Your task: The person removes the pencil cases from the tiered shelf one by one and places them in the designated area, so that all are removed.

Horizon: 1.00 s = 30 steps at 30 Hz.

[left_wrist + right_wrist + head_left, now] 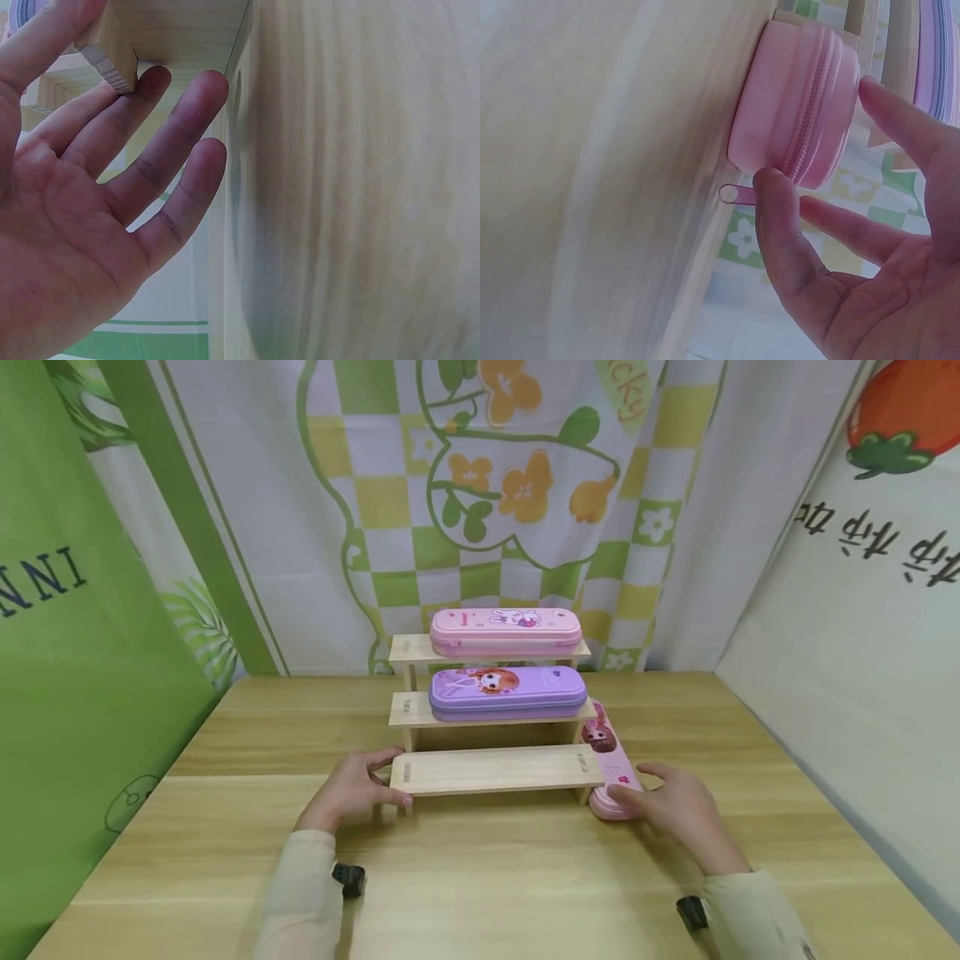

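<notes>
A stepped wooden rack (491, 770) with three tiers stands on the table. At the left end of its lowest board is my left hand (352, 789), the thumb at the front corner and the index finger at the back one; the other fingers (196, 112) stretch loosely beneath. My right hand (675, 806) grips a pink pencil case (617, 768) lying flat against the rack's right side. Its thumb touches the lid and other fingers are on the side, near the zipper pull (739, 194). The case's far end is partly hidden behind the rack.
A purple pencil case (510, 693) with a cartoon girl rests on the middle tier. On the top tier sits another pink pencil case (506, 632) with a rabbit. Printed curtains (510, 543) hang behind and beside the wood-grain table (480, 893).
</notes>
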Each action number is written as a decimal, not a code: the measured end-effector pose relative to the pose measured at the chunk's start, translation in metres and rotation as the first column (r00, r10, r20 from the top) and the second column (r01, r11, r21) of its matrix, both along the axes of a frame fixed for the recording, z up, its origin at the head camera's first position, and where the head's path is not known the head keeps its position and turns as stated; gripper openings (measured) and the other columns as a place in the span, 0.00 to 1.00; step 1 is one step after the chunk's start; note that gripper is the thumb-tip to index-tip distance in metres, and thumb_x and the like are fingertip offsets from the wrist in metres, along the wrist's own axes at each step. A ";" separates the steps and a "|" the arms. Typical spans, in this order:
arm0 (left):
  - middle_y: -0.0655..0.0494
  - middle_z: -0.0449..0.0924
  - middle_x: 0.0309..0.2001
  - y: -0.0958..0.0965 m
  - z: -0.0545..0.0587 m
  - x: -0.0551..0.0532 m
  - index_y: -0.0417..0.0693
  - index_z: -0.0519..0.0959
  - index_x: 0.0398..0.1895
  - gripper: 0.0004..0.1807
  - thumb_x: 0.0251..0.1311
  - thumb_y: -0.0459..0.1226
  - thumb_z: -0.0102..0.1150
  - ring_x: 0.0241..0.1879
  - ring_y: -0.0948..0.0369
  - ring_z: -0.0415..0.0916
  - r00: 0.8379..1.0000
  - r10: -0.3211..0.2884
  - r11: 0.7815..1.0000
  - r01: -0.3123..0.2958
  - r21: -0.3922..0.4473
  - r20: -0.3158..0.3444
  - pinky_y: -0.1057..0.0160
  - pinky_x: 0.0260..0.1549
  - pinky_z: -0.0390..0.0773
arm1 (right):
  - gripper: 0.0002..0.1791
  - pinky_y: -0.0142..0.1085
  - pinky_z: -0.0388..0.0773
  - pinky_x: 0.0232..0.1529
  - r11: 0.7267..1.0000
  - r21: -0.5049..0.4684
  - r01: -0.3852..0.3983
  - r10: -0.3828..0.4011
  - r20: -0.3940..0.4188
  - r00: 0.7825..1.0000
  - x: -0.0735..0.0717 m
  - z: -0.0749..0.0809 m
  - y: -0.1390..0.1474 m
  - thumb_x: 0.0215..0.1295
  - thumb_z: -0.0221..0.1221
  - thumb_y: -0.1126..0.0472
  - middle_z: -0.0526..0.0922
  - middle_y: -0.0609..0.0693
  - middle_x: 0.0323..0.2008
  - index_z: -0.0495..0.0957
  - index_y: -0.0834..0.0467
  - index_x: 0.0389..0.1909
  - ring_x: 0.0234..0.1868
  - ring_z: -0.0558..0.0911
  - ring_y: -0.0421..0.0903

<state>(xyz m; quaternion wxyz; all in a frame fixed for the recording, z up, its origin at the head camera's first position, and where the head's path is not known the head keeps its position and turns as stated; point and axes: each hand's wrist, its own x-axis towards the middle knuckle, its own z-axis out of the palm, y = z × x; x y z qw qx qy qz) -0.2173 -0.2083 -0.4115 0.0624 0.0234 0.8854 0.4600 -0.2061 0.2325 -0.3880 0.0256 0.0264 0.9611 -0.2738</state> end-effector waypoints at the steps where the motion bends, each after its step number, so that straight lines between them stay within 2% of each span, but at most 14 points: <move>1: 0.42 0.72 0.69 0.000 0.001 -0.001 0.49 0.72 0.71 0.46 0.44 0.39 0.82 0.41 0.60 0.81 1.000 -0.004 1.000 0.004 -0.005 -0.003 0.51 0.50 0.78 | 0.50 0.50 0.78 0.46 1.000 -0.007 0.000 0.000 0.001 1.000 -0.001 0.001 -0.001 0.56 0.67 0.32 0.87 0.66 0.47 0.72 0.67 0.66 0.40 0.86 0.53; 4: 0.42 0.73 0.69 -0.001 0.002 -0.001 0.49 0.72 0.71 0.46 0.45 0.39 0.82 0.41 0.59 0.82 1.000 -0.006 1.000 0.006 -0.012 -0.005 0.49 0.52 0.78 | 0.49 0.42 0.76 0.38 1.000 -0.023 0.000 0.000 0.007 1.000 -0.004 0.003 -0.003 0.55 0.68 0.33 0.88 0.61 0.41 0.72 0.66 0.67 0.34 0.84 0.45; 10: 0.41 0.73 0.69 -0.001 0.003 -0.002 0.47 0.71 0.72 0.46 0.45 0.40 0.81 0.42 0.59 0.83 0.999 -0.029 0.999 0.029 -0.025 -0.014 0.49 0.52 0.78 | 0.47 0.39 0.74 0.37 1.000 -0.026 0.000 0.000 0.004 1.000 -0.008 0.003 -0.007 0.56 0.69 0.35 0.88 0.61 0.43 0.73 0.65 0.67 0.35 0.83 0.46; 16: 0.42 0.71 0.70 -0.001 0.003 -0.002 0.48 0.71 0.71 0.46 0.45 0.41 0.82 0.43 0.58 0.82 0.999 -0.033 0.999 0.033 -0.030 -0.003 0.49 0.51 0.78 | 0.48 0.36 0.75 0.28 0.995 -0.095 0.018 -0.014 0.043 0.999 -0.010 0.001 -0.007 0.56 0.70 0.38 0.87 0.63 0.42 0.70 0.66 0.69 0.28 0.83 0.44; 19: 0.42 0.69 0.72 -0.001 0.004 -0.001 0.48 0.71 0.72 0.46 0.45 0.41 0.81 0.45 0.57 0.82 1.000 -0.030 0.999 0.030 -0.023 0.007 0.49 0.52 0.78 | 0.49 0.36 0.74 0.27 0.995 -0.095 0.015 -0.010 0.048 0.999 -0.011 0.001 -0.006 0.56 0.70 0.37 0.87 0.65 0.42 0.70 0.67 0.69 0.25 0.82 0.43; 25: 0.42 0.69 0.72 -0.001 0.004 -0.002 0.48 0.71 0.72 0.46 0.46 0.41 0.81 0.47 0.56 0.81 1.000 -0.030 0.999 0.031 -0.022 0.005 0.50 0.52 0.78 | 0.51 0.37 0.76 0.31 0.998 -0.062 0.018 -0.013 0.071 0.997 -0.012 0.004 -0.004 0.55 0.69 0.35 0.86 0.66 0.46 0.69 0.66 0.70 0.32 0.84 0.46; 30: 0.42 0.70 0.71 -0.001 0.004 -0.002 0.48 0.71 0.71 0.46 0.45 0.41 0.81 0.47 0.55 0.82 1.000 -0.030 0.999 0.030 -0.029 0.001 0.50 0.52 0.78 | 0.49 0.49 0.79 0.44 0.999 -0.030 -0.016 0.017 0.033 0.999 -0.013 0.013 -0.002 0.58 0.67 0.33 0.85 0.69 0.50 0.69 0.65 0.69 0.44 0.86 0.58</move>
